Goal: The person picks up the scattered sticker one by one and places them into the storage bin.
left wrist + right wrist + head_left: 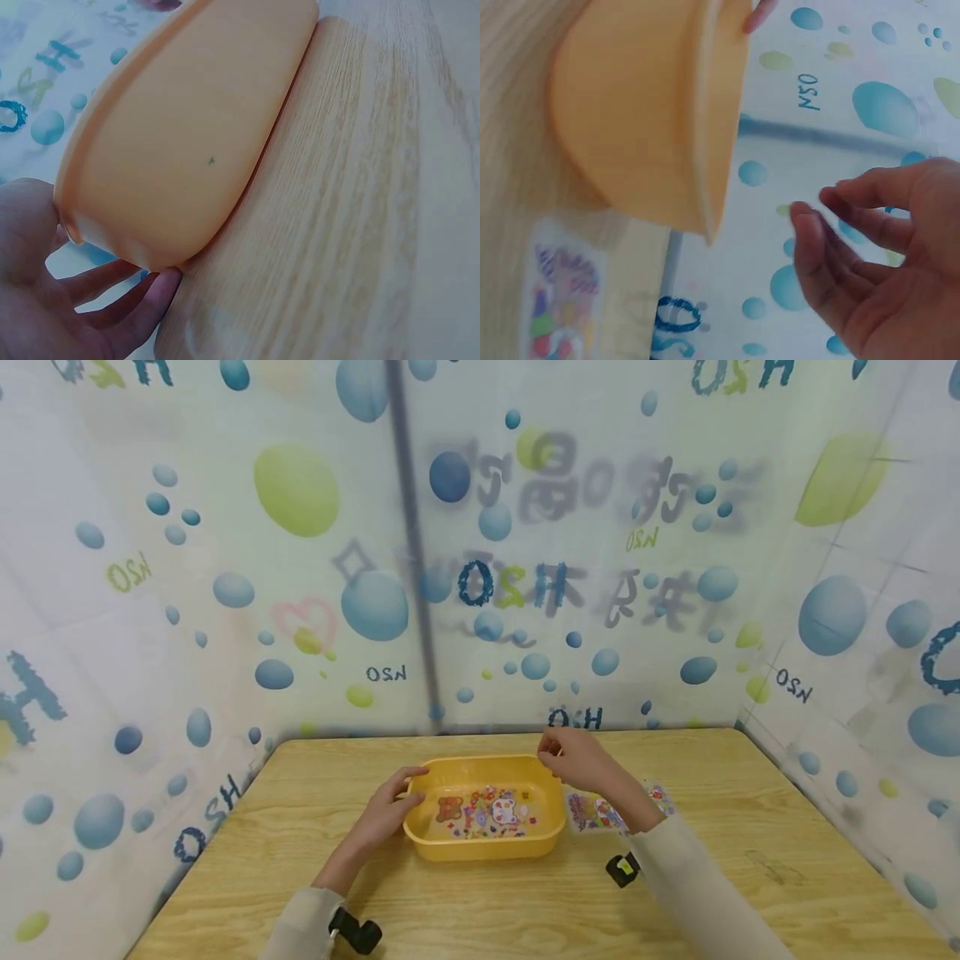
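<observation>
Left grip [384, 811] was closed on the left end of a yellow basin [487, 850], thumb at the rim and the other fingers against the outer wall. Above the basin's right end, the right grip [581, 762] was loosely curved, thumb and fingertips just apart; nothing could be made out between them.

The basin stood upright on the table [465, 910], near its far edge. Its smooth, thin-looking wall suggested moulded plastic: light, fairly stiff, a little slippery, unlikely to break, best held by the lipped rim at either short end. On its floor showed a brown bear figure [449, 809], a white bear face [504, 811] and a scatter of small coloured pieces [480, 820]; whether loose or printed could not be told. If loose, they would probably be light and call for a fingertip pinch.

Just right of the basin, partly hidden by the right forearm [633, 799], lay a clear sheet [588, 812] with coloured pictures, likely thin and bendable.

Pale wood grain ran across the table. Around it hung pale curtains [487, 681] with blue and green blots and reversed lettering, a dark upright pole [408, 527] showing at the back.
</observation>
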Motion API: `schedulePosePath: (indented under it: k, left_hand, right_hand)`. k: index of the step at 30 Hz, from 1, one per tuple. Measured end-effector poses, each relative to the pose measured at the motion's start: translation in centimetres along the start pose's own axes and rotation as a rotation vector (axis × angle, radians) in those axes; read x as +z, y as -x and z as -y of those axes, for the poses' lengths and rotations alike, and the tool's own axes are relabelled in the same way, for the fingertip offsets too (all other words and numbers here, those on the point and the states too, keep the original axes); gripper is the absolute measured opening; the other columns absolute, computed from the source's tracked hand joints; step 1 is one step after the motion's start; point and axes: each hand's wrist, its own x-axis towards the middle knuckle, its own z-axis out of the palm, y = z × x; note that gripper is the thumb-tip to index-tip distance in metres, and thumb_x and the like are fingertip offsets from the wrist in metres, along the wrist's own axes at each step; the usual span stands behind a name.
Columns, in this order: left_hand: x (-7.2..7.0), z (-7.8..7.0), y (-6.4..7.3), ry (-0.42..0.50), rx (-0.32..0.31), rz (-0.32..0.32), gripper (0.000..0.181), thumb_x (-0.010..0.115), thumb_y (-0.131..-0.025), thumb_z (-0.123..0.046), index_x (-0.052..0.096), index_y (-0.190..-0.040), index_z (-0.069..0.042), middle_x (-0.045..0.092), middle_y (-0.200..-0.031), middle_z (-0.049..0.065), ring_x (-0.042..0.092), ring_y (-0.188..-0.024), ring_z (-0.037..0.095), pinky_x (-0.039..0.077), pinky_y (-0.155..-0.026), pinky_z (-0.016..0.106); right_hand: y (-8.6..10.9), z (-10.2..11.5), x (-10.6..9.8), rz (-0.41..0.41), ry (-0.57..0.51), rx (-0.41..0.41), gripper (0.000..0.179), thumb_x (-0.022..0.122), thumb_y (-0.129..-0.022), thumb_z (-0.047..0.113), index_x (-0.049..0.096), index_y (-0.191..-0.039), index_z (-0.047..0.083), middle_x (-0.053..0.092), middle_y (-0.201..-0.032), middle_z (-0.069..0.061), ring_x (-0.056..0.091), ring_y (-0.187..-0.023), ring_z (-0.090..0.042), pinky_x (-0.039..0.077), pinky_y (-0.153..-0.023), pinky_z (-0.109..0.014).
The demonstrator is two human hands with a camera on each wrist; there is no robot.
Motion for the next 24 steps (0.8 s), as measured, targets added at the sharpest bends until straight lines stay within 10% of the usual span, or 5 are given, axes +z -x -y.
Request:
schedulePosePath:
  k: [8, 24]
  left_hand:
    - [0.0, 0.1, 0.0, -0.008, 0.0, -0.004, 0.04, 0.058, -0.104, -0.011, 0.058, -0.144, -0.012, 0.056, -0.147, 0.024, 0.061, -0.123, 0.038, 0.057, -0.091, 0.043]
    - [-0.1, 0.5, -0.2, 0.01, -0.005, 0.027, 0.042, 0.056, -0.106, -0.014, 0.054, -0.148, -0.014, 0.049, -0.155, 0.024, 0.053, -0.135, 0.045, 0.055, -0.098, 0.051]
  right_hand:
    - [2.8, -3.8, -0.3, -0.156, 0.01, -0.061, 0.011, 0.062, -0.102, 0.013, 0.072, -0.1, 0.01, 0.071, -0.086, -0.004, 0.061, -0.065, -0.01, 0.054, -0.061, -0.024]
    - [6.7, -9.4, -3.0, -0.199, 0.104, 0.054, 0.009, 0.063, -0.1, 0.01, 0.07, -0.101, 0.005, 0.071, -0.09, -0.008, 0.058, -0.066, -0.013, 0.05, -0.059, -0.027]
